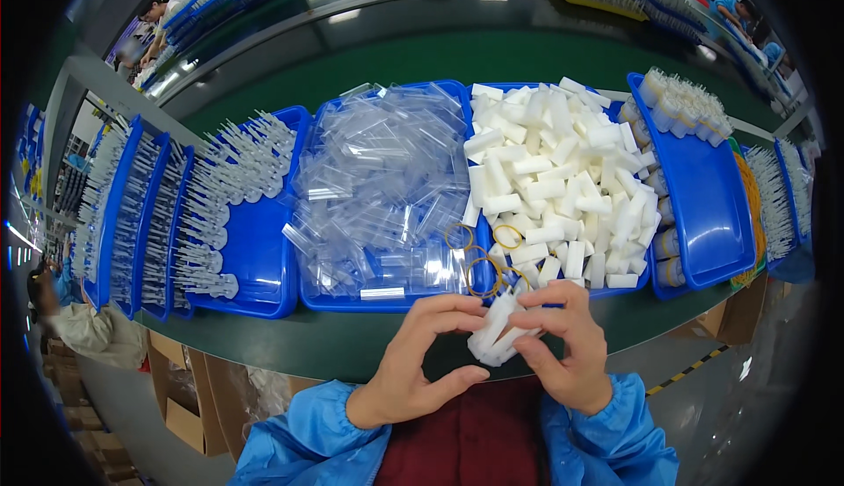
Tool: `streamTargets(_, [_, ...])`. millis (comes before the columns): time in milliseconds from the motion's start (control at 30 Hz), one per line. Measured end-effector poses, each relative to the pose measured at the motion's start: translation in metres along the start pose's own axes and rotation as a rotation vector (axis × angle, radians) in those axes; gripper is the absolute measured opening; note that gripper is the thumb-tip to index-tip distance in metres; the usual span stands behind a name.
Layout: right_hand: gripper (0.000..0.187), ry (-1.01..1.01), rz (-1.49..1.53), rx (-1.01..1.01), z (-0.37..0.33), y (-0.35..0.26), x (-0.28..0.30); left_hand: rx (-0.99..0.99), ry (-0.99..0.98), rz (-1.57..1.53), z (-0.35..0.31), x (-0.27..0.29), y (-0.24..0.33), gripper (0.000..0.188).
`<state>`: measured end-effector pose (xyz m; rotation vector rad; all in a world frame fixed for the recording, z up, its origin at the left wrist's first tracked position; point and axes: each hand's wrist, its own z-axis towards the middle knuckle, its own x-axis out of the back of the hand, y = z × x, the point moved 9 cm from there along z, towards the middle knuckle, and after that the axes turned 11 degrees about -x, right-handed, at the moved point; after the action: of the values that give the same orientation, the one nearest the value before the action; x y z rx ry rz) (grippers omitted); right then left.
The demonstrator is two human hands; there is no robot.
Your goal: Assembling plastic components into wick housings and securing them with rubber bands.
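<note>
Close to the table's front edge, a small white bundle (494, 338) is held between both hands. It looks like white foam pieces set around a part with thin tips at its top; its inside is partly hidden by fingers. My left hand (420, 359) curves round its left side, fingertips at the upper edge and thumb by the lower end. On the other side, the fingers and thumb of my right hand (567, 341) pinch it. Yellow rubber bands (483, 277) lie just beyond the bundle, at the edges of a tray of white foam blocks (563, 170).
A blue tray of clear plastic sleeves (378, 178) stands at centre left. Further left, blue trays (255, 271) hold white parts with thin rods. On the right, a tilted blue tray (708, 209) carries white bundles (681, 104) at its far end. Cardboard boxes (189, 424) stand below.
</note>
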<state>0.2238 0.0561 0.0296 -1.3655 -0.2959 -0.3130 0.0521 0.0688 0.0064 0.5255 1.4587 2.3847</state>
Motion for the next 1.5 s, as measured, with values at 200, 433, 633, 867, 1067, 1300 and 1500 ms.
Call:
streamTargets(200, [0.027, -0.064, -0.028, 0.071, -0.001, -0.003, -0.011, 0.214, 0.06, -0.394, -0.01, -0.008, -0.022, 0.046])
streamTargets(433, [0.034, -0.047, -0.147, 0.188, 0.001, -0.014, -0.014, 0.394, 0.104, -0.604, -0.017, -0.012, -0.033, 0.058])
streamTargets(633, [0.056, 0.058, 0.061, -0.008, -0.001, 0.002, -0.006, 0.286, 0.254, -0.485, -0.016, 0.002, -0.028, 0.059])
streamTargets(867, [0.068, -0.224, 0.59, -0.408, -0.018, 0.042, -0.04, 0.082, 0.152, -0.095, -0.011, 0.0, -0.013, 0.056])
streamTargets(1067, [0.073, 0.097, -0.053, -0.075, -0.009, 0.013, -0.006, -0.003, 0.213, 0.183, -0.014, 0.009, -0.005, 0.061])
streamTargets(1300, [0.053, 0.079, -0.248, 0.089, -0.001, -0.024, -0.017, -0.15, 0.133, 0.515, -0.004, 0.005, 0.015, 0.062])
streamTargets(1500, [0.058, 0.06, -0.164, 0.139, -0.007, -0.024, -0.021, -0.171, 0.126, 0.443, -0.001, 0.004, 0.014, 0.057])
